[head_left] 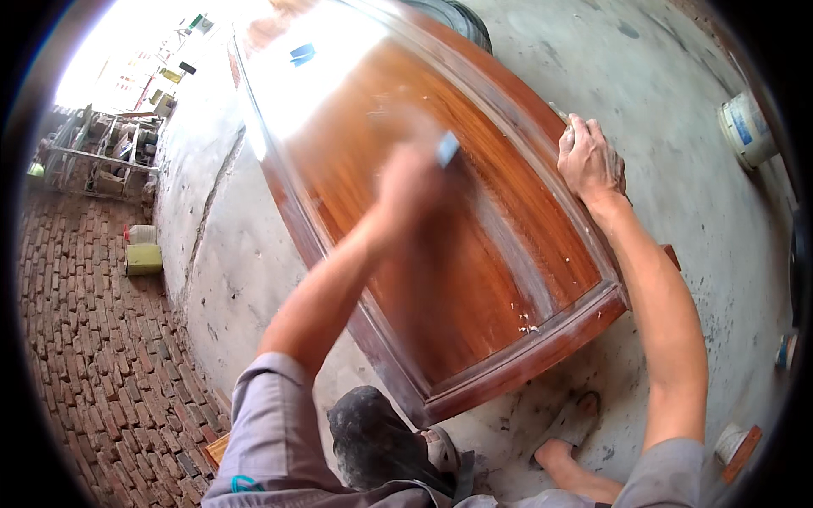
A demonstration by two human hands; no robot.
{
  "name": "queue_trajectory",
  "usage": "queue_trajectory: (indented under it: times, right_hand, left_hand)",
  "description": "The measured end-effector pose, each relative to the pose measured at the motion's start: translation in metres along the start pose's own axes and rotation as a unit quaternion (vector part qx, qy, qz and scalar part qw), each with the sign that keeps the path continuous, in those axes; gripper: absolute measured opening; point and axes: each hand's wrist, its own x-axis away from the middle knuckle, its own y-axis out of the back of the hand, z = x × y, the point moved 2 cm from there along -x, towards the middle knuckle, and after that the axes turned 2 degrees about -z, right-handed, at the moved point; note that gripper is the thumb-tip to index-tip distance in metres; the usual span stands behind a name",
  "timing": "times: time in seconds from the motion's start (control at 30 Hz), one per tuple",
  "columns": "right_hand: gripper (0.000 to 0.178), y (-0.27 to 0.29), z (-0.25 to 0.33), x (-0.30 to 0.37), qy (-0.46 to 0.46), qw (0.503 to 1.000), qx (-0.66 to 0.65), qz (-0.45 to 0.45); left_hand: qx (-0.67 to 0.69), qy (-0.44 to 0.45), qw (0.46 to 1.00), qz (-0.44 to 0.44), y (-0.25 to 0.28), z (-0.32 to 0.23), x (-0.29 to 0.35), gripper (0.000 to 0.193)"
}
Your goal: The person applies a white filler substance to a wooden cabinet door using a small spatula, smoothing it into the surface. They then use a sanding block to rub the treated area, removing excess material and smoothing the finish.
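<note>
A long reddish-brown wooden panel (398, 326) with a raised frame, perhaps a door, lies in front of me, tilted away to the upper left. Pale dusty streaks run along its surface and moulding, and white flecks dot its near end. My left hand (411, 182), smeared by motion, is over the middle of the panel. From its fingers pokes a light-blue piece of what looks like sandpaper (448, 149). With fingers curled over the frame, my right hand (591, 158) grips the panel's right edge. Another folded blue piece (302, 54) lies on the bright far part.
Stained grey concrete floor (669, 229) surrounds the panel, with brick paving (102, 339) to the left. A white bucket (747, 129) stands at the right. A cluttered rack (106, 157) and a yellowish container (144, 259) are at the left. My sandalled foot (569, 423) is below the panel.
</note>
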Motion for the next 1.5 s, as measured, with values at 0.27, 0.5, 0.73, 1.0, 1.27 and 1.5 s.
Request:
queue_trajectory:
  times: [0.27, 0.5, 0.73, 1.0, 1.27, 1.5]
  right_hand:
    - [0.036, 0.0, 0.005, -0.001, 0.001, 1.0, -0.02, -0.021]
    - [0.037, -0.002, 0.007, -0.004, -0.003, 1.0, -0.014, -0.006]
    - [0.038, -0.002, 0.001, 0.001, -0.009, 1.0, -0.014, 0.009]
    - [0.043, 0.002, 0.009, -0.003, -0.032, 0.999, -0.007, 0.038]
    - [0.044, 0.007, 0.001, -0.005, -0.024, 0.998, -0.017, 0.052]
    - [0.048, 0.002, 0.001, -0.001, -0.025, 0.997, -0.037, 0.064]
  left_hand:
    - [0.007, -0.177, 0.979, -0.102, -0.042, -0.034, 0.07, 0.056]
    - [-0.099, -0.134, 0.968, -0.188, -0.053, -0.009, 0.068, 0.057]
    - [0.039, -0.035, 0.988, -0.149, 0.001, -0.002, 0.035, 0.062]
    - [0.08, -0.049, 0.98, -0.176, 0.006, 0.013, 0.012, 0.058]
    - [0.034, -0.093, 0.995, 0.026, -0.019, -0.049, 0.072, 0.067]
    - [-0.097, -0.339, 0.936, -0.002, -0.042, -0.089, 0.121, 0.055]
